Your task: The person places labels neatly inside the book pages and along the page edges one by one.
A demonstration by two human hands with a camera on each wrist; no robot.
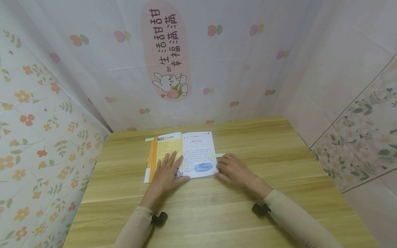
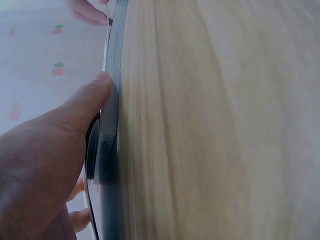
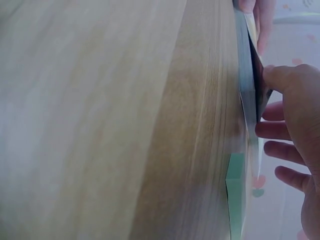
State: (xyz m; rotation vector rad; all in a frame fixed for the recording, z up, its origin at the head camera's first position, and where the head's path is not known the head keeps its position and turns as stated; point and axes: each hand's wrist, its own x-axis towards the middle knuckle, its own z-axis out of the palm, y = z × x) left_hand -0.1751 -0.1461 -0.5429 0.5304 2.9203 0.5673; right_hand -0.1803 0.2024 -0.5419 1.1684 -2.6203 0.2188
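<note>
An open book (image 1: 198, 141) lies on the wooden table, with a yellow contents page on the left and a printed page with a blue picture on the right. My left hand (image 1: 169, 172) rests spread over the left page, its thumb reaching the lower edge by the fold; the left wrist view shows that thumb (image 2: 95, 92) against the book's thick edge. At the right edge, my right hand (image 1: 234, 168) pinches a page (image 3: 261, 80), which stands lifted from the block between thumb and fingers. A pale green tab (image 1: 218, 155) sticks out beside this hand.
Another pale green tab (image 1: 149, 139) juts from the book's upper left. The wooden table (image 1: 211, 217) reaches to a patterned curtain (image 1: 235, 69) behind, with floral cloth (image 1: 37, 137) on the left. A green strip (image 3: 235, 195) shows low in the right wrist view.
</note>
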